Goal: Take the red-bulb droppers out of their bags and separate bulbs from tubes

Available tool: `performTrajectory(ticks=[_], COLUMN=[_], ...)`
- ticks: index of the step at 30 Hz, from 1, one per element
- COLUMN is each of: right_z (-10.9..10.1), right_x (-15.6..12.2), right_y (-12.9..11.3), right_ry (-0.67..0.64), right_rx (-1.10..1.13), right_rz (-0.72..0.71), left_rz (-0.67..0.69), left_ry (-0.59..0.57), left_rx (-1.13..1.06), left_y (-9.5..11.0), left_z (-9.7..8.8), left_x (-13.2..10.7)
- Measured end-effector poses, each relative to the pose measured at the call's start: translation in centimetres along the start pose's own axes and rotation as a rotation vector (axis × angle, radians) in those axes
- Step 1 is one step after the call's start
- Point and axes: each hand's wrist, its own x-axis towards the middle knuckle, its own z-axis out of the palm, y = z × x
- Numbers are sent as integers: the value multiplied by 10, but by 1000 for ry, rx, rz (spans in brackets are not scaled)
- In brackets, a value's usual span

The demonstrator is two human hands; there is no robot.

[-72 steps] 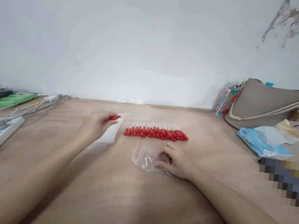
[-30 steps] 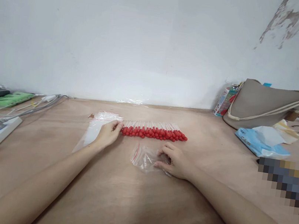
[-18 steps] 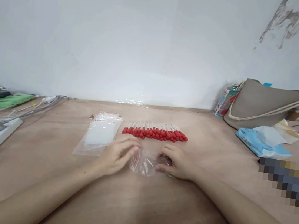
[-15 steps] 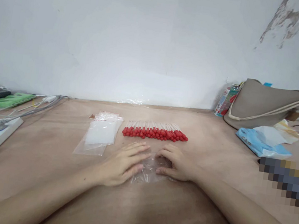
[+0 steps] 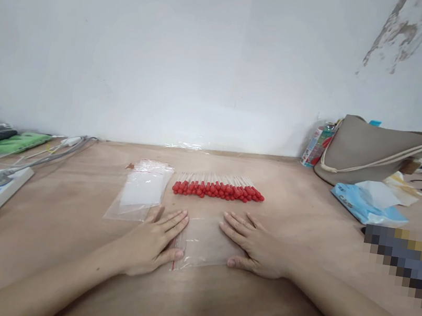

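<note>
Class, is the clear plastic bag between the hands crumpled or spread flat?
Spread flat: the clear, red-edged plastic bag lies nearly smooth, left hand and right hand resting at opposite ends.

1. The person's bare left hand (image 5: 152, 244), with slender, tapering fingers (image 5: 174, 220).
2. A bare, slim left forearm (image 5: 69, 279), marked by one small round spot (image 5: 98, 269) near the wrist.
3. A bare right hand (image 5: 258, 249), similarly slender.
4. A bare, slim right forearm (image 5: 347, 308).

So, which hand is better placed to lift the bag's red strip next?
Probably the left hand: it lies at the red strip, while the right hand rests at the other end of the bag.
</note>
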Motion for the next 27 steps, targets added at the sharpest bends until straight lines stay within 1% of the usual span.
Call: performTrajectory(ticks=[2,4,5,7,9,11,13,14,15,16,17,18,19,21,23,24,25,26,27], right_z=[-1,-2,-3,-4,-6,-8,-9,-10,-9,-9,-8,-8,-7,-6,-5,-6,-6,-7,-7], right_x=[0,1,1,1,0,-1,-2,-2,-3,-3,-3,-4,-4,-3,-3,-3,-3,-3,-3], right_y=[-1,-1,-1,-1,-1,-1,-2,-2,-3,-3,-3,-2,-2,-2,-2,-2,-2,-3,-3], right_ry=[6,8,7,-5,-17,-17,5,22,41,57,70,79,86,97,102,102,99,99,99], right_rx=[11,26,33,50,65,66,53,46,38,31,23,18,13,11,11,9,7,6,7], right_rz=[3,5,9,18,24,29,38,42,44,45,43,39,37,37,39,39,38,38,37], left_rz=[-70,-126,-159,-240,-317,-338,-287,-244,-207,-188,-200,-245,-318,-493,-604,-671,-758,-836,-904], left_ry=[97,183,210,225,186,83,-66,-122,-132,-94,3,152,331,742,1081,1179,1225,1227,1176], left_rx=[-32,-116,-169,-280,-391,-521,-642,-692,-735,-771,-801,-822,-832,-810,-830,-842,-836,-806,-739], left_y=[1,3,5,6,7,6,4,3,0,-4,-9,-16,-25,-47,-71,-83,-93,-102,-109], left_z=[-1,-3,-5,-7,-8,-10,-13,-15,-18,-20,-23,-25,-27,-29,-26,-23,-18,-13,-7], left_x=[2,9,14,27,38,45,47,45,42,38,33,29,24,15,7,4,0,-4,-7])
